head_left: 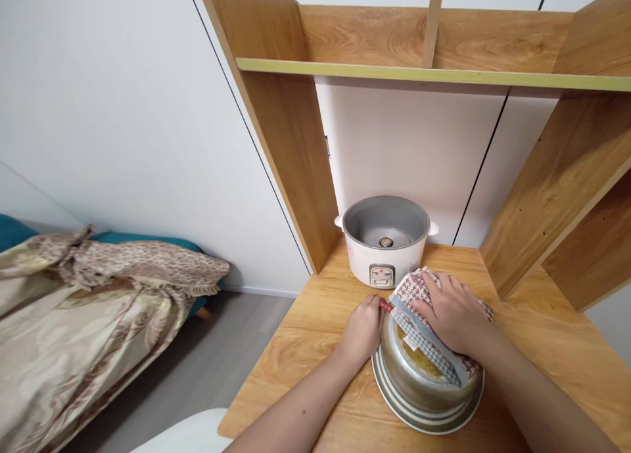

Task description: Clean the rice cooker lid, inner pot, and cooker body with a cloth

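A metal inner pot (389,367) lies upside down on the wooden desk, its flared, ringed rim downward and its base stained yellow-brown. My left hand (363,329) grips the pot's left side, fingers curled and partly hidden. A small red piece (385,305) shows by those fingertips; I cannot make out what it is. Over the pot's upturned base lies a folded patterned cloth (409,288) with a grey-blue edge. My right hand (451,311) presses this cloth against the pot. Just behind stands a white rice cooker body (359,259), lidless, with its heating plate visible inside.
The wooden desk (290,354) has side panels and a shelf with a yellow-green edge (394,71) above. Part of a white seat (192,433) shows at the front left. Further left is a bed with a patterned cover (98,334).
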### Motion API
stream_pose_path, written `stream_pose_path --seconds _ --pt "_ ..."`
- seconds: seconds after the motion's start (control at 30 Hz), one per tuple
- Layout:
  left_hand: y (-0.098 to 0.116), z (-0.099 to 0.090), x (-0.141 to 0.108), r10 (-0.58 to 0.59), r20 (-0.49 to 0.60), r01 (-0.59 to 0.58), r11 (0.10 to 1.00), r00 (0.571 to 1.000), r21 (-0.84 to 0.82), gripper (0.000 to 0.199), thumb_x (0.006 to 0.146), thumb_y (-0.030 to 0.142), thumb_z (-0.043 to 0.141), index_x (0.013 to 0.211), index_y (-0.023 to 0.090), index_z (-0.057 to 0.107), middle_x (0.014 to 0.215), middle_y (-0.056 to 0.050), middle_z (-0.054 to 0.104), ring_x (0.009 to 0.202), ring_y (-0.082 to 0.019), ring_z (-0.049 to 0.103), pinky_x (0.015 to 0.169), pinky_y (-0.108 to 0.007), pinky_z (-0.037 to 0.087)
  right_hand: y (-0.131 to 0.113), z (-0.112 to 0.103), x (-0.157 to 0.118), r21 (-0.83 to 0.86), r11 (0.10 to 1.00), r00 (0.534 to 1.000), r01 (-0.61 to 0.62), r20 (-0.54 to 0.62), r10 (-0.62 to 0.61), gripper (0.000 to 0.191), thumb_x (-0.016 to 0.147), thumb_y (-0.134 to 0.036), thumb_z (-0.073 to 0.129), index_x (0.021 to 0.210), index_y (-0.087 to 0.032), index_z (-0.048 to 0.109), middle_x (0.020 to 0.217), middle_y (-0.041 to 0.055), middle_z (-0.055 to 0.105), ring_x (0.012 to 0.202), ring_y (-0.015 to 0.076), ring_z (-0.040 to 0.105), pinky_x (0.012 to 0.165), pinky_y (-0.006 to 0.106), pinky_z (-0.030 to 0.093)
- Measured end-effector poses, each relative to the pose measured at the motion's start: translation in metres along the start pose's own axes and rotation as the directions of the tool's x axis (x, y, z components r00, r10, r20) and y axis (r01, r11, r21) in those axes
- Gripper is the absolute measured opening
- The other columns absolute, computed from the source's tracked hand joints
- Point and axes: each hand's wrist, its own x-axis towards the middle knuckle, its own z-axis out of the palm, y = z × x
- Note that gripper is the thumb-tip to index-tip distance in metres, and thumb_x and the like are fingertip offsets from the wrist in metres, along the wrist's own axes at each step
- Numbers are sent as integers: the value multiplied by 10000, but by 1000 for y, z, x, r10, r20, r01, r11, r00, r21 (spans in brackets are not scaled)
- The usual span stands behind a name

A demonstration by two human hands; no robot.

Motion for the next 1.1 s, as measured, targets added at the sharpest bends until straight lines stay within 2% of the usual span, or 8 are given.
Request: stream_pose_path --seconds 0.1,0.27,0.47,0.63,0.73,0.83,0.97,1.1 --pt "1 -1 0 -6 2 6 1000 1000 1 132 964 122 563 880 205 622 955 -82 703 876 -225 693 781 -308 473 -3 1 -3 -4 1000 1000 10 -17 -10 725 1068 -549 438 1620 -82 408 1596 252 491 1392 409 512 1134 552 415" --pt "2 -3 1 -16 22 16 1000 1000 6 118 983 165 574 904 203 653 953 -82 712 904 -232 700 791 -308 479 -18 15 -26 -23 993 991 119 -58 -120 799 1028 -583 500 1639 -82 381 1706 272 283 1557 485 288 1232 667 253" --pt "0 -1 5 -43 29 42 999 999 24 185 1025 148 509 940 199 666 992 -92 721 948 -233 702 858 -324 480 -26 12 -37 63 965 967 256 -19 -256 844 1001 -596 546 1660 -108 344 1730 243 201 1597 461 192 1266 663 207" --pt "0 0 4 -24 32 23 999 999 29 133 992 126 557 918 201 638 985 -86 710 937 -226 692 830 -305 477 -14 0 -21 64 988 985 143 88 -148 832 1033 -602 471 1684 -122 273 1749 216 130 1614 443 119 1269 672 168" --pt "2 1 2 -17 22 16 999 1000 30 146 970 85 559 905 201 621 976 -88 702 938 -228 686 829 -305 473 -6 0 -13 10 1000 998 5 66 -5 827 1043 -613 440 1679 -108 285 1742 234 175 1589 464 220 1232 681 252" --pt "3 2 1 -22 11 22 999 1000 32 170 985 81 528 898 195 619 974 -96 701 932 -228 687 828 -311 473 -5 2 -13 -23 999 998 -47 39 47 804 1049 -594 436 1674 -106 300 1737 241 200 1566 470 282 1207 678 300" --pt "2 3 2 -36 6 35 999 999 33 161 1001 109 530 909 188 635 972 -95 706 927 -226 691 814 -310 473 -16 6 -26 -7 997 996 78 38 -77 806 1034 -587 474 1666 -108 327 1737 245 172 1589 496 180 1236 723 190" --pt "2 3 2 -47 4 47 998 999 31 203 1027 109 489 932 179 655 983 -95 716 928 -224 692 829 -316 474 -24 13 -47 56 967 968 248 7 -249 852 972 -566 604 1668 -154 337 1746 201 186 1595 488 166 1251 720 181"
